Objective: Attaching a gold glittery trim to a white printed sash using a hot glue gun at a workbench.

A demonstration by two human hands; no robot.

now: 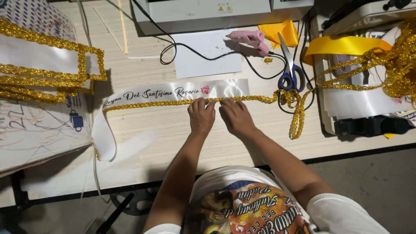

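Together, left hand [201, 116], right hand [236, 118], pressing gold trim [164, 103] onto white sash [173, 92]

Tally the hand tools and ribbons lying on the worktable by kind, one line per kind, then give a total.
Pink glue gun: 1
Blue-handled scissors: 1
White satin sashes: 2, one under the left hand and right hand, one gold-edged at the left
Yellow ribbon: 1
Total: 5

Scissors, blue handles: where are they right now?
In the head view, the scissors lie on the table's right side, apart from both hands, blades pointing toward the pink glue gun, handles beside the loose gold trim.
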